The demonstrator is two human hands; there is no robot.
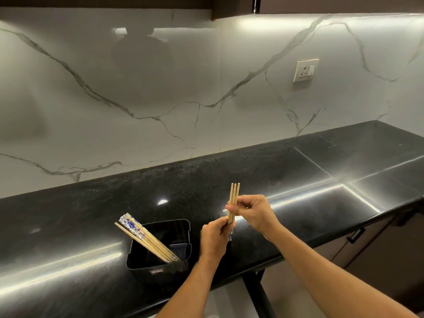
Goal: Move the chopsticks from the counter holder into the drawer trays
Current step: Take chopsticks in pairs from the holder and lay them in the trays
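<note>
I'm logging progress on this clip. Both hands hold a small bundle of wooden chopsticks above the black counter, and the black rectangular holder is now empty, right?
Not quite. The head view shows the black rectangular holder still contains several wooden chopsticks with blue-and-white patterned ends, leaning toward its left. The rest stands: left hand and right hand hold a small bundle of wooden chopsticks above the black counter.
</note>
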